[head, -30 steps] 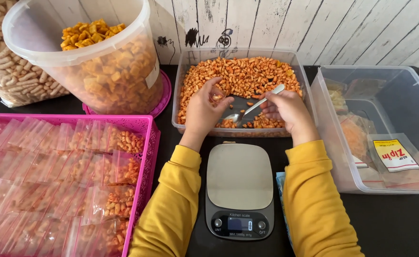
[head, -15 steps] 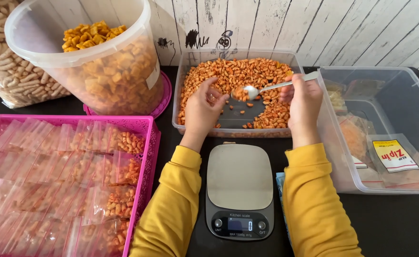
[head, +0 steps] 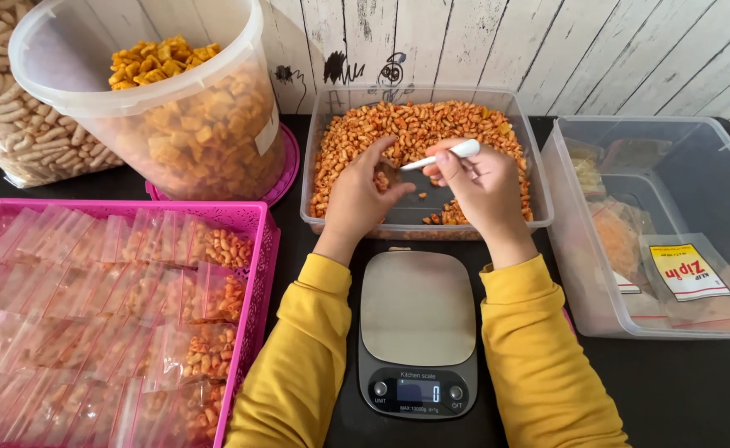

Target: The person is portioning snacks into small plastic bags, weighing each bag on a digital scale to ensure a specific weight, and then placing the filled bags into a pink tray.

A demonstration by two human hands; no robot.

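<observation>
We see both hands over the clear tub of orange coated nuts at upper centre of the frame. Left hand has its grip pinched shut on a small clear bag, held just above the nuts with its mouth toward the spoon. Right hand has its grip closed on a spoon; white handle shows, bowl end meets the bag mouth and is mostly hidden, so we cannot tell how much load it carries. Kitchen scale sits bare on the dark bench at lower centre, just below the tub. Pink basket of filled bags at lower left, big bucket of yellow squares at upper left, clear box of packaging at right. Risk, as we judge it: bag mouth is small and floppy, so a tilted spoon could drop nuts back into the tub or over its front wall onto the bench; a weak pinch could let the bag fold shut or slip.
</observation>
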